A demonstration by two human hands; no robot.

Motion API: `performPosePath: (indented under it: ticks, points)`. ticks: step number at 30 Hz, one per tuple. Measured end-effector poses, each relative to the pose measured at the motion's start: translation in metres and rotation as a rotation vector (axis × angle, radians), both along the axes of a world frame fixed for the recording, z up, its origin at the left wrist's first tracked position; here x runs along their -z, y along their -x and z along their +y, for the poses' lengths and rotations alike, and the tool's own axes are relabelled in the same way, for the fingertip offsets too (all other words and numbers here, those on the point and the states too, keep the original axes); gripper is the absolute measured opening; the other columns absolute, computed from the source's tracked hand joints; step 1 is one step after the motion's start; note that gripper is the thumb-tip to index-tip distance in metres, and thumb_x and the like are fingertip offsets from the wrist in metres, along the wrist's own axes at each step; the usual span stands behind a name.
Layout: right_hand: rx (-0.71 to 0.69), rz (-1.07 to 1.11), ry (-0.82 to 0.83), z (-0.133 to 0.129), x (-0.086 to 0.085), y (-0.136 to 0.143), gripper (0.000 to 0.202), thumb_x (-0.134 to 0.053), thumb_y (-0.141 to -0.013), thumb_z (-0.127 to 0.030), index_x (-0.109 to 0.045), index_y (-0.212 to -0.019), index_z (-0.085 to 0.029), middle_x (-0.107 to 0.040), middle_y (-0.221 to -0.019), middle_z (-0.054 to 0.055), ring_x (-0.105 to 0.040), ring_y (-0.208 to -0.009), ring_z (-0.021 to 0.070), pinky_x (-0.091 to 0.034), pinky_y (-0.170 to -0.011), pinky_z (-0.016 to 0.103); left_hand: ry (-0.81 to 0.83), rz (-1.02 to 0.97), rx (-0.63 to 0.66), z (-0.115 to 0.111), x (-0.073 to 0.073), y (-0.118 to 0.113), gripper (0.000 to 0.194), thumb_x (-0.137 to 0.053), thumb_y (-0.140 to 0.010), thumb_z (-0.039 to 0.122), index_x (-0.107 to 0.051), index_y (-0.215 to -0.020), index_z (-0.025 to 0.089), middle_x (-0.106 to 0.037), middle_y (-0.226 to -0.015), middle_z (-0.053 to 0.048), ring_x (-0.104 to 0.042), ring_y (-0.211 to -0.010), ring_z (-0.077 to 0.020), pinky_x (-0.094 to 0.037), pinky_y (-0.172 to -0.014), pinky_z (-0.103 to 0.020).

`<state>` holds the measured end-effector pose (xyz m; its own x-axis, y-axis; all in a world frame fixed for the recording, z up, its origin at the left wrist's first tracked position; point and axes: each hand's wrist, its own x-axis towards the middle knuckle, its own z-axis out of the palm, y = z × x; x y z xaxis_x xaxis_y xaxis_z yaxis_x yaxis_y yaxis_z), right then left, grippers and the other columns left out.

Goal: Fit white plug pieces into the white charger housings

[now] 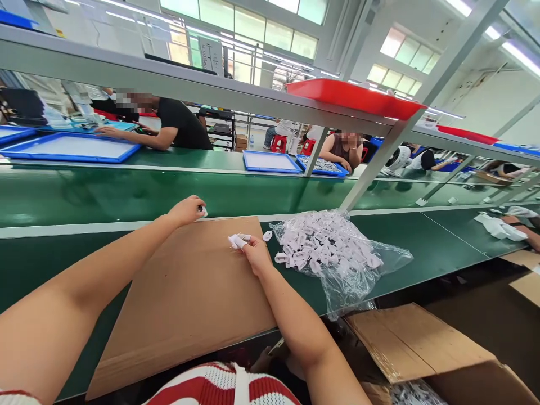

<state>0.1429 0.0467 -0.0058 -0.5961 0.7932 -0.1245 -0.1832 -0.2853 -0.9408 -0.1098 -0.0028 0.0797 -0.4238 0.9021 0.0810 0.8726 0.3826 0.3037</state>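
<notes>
My left hand reaches over the far edge of the cardboard sheet, its fingers closed on a small white part with a black spot, mostly hidden by the fingers. Above the sheet's right side is my right hand, white coverings on its fingertips. Its thumb and fingers are pinched together, and whatever they hold is too small to make out. One loose white plastic piece lies just right of that hand. Beside it, an open clear plastic bag spills a heap of similar white plastic pieces.
A green conveyor belt runs behind the green bench. Blue-rimmed trays stand beyond it, where co-workers sit. Overhead is a shelf with a red tray, held by a slanted metal post. An open cardboard box stands low at right.
</notes>
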Motion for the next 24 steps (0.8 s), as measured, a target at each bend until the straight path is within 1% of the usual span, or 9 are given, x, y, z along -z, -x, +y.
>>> performPosePath:
  ticks: [3,6,8,10,13,16,18,21,24]
  points:
    - [-0.007,-0.003,-0.031,0.000,0.001,0.001,0.042,-0.089,-0.054,-0.043,-0.078,-0.088,-0.019,-0.079,-0.093,0.005,-0.070,-0.082,0.0181,-0.053,-0.071,0.027,-0.018,-0.040,0.003,-0.033,0.003,-0.020,0.028,-0.065,-0.074,0.039,-0.079,-0.093,0.024,-0.074,-0.097,-0.005,-0.068,-0.085,-0.0237,-0.051,-0.070,-0.028]
    - [-0.010,-0.020,-0.056,-0.002,0.001,0.001,0.045,-0.089,-0.055,-0.044,-0.077,-0.090,-0.019,-0.079,-0.095,0.006,-0.072,-0.087,0.0203,-0.056,-0.078,0.031,-0.015,-0.178,0.043,-0.071,0.013,-0.049,0.031,-0.065,-0.075,0.047,-0.079,-0.091,0.026,-0.073,-0.081,-0.002,-0.065,-0.070,-0.0209,-0.048,-0.061,-0.027]
    - [-0.013,-0.025,-0.072,-0.005,0.000,0.001,0.045,-0.090,-0.054,-0.045,-0.077,-0.089,-0.019,-0.080,-0.095,0.005,-0.072,-0.092,0.0218,-0.056,-0.085,0.034,-0.016,-0.235,0.075,-0.091,0.020,-0.068,0.034,-0.064,-0.078,0.053,-0.079,-0.088,0.025,-0.072,-0.078,-0.003,-0.064,-0.069,-0.0209,-0.046,-0.060,-0.028]
    - [-0.024,-0.025,-0.095,-0.010,0.000,0.001,0.044,-0.090,-0.054,-0.045,-0.076,-0.087,-0.020,-0.080,-0.095,0.005,-0.073,-0.096,0.0229,-0.056,-0.091,0.036,-0.031,-0.225,0.071,-0.103,0.028,-0.082,0.039,-0.063,-0.081,0.060,-0.079,-0.086,0.025,-0.072,-0.084,-0.005,-0.064,-0.073,-0.0220,-0.045,-0.062,-0.029]
    - [-0.054,-0.039,-0.141,-0.016,-0.001,0.001,0.044,-0.091,-0.056,-0.046,-0.076,-0.088,-0.020,-0.080,-0.095,0.004,-0.072,-0.099,0.0237,-0.056,-0.096,0.038,-0.115,-0.225,0.061,-0.109,0.045,-0.091,0.044,-0.060,-0.085,0.063,-0.078,-0.102,0.027,-0.072,-0.108,-0.006,-0.066,-0.086,-0.0231,-0.048,-0.070,-0.030]
    - [-0.068,-0.065,-0.185,-0.021,-0.001,0.001,0.045,-0.090,-0.059,-0.047,-0.076,-0.092,-0.020,-0.080,-0.098,0.005,-0.072,-0.099,0.0240,-0.057,-0.096,0.039,-0.212,-0.380,0.146,-0.108,0.063,-0.092,0.059,-0.063,-0.082,0.063,-0.070,-0.127,0.025,-0.068,-0.125,-0.008,-0.065,-0.089,-0.0220,-0.052,-0.079,-0.033]
    - [-0.059,-0.081,-0.210,-0.023,-0.001,0.002,0.046,-0.089,-0.061,-0.048,-0.076,-0.095,-0.020,-0.079,-0.100,0.005,-0.072,-0.099,0.0239,-0.057,-0.095,0.039,-0.265,-0.527,0.187,-0.106,0.072,-0.092,0.065,-0.063,-0.082,0.063,-0.067,-0.131,0.022,-0.068,-0.121,-0.010,-0.065,-0.086,-0.0217,-0.054,-0.080,-0.034]
    - [-0.035,-0.106,-0.296,-0.028,-0.002,0.002,0.041,-0.083,-0.072,-0.048,-0.075,-0.101,-0.020,-0.078,-0.104,0.005,-0.071,-0.099,0.0226,-0.057,-0.094,0.038,-0.311,-0.649,0.151,-0.102,0.080,-0.095,0.060,-0.066,-0.079,0.063,-0.072,-0.120,0.021,-0.069,-0.098,-0.006,-0.062,-0.075,-0.0200,-0.053,-0.073,-0.034]
    - [-0.052,-0.186,-0.560,-0.036,-0.006,0.000,0.028,-0.071,-0.087,-0.040,-0.074,-0.108,-0.023,-0.076,-0.110,0.005,-0.068,-0.101,0.0213,-0.055,-0.095,0.038,-0.331,-0.687,0.121,-0.101,0.082,-0.101,0.057,-0.073,-0.073,0.064,-0.075,-0.111,0.021,-0.065,-0.082,-0.002,-0.055,-0.065,-0.0165,-0.049,-0.065,-0.031]
